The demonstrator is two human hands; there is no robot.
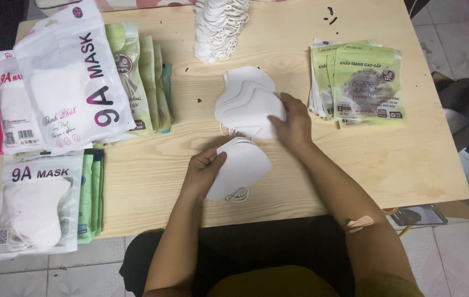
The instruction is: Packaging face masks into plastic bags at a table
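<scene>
My left hand (203, 169) grips a small stack of white face masks (241, 166) near the front of the wooden table (355, 159), ear loops hanging below. My right hand (292, 122) rests its fingers on a second pile of white masks (248, 100) lying flat just behind the first. A tall heap of white masks (219, 26) stands at the table's far edge, apart from both hands.
Green printed mask pouches (363, 83) are stacked at the right. At the left lie large white mask packages (64, 82), a row of green pouches (141, 74), and another white package (34, 203) over green pouches near the front corner. A bag (468, 110) sits on the floor right.
</scene>
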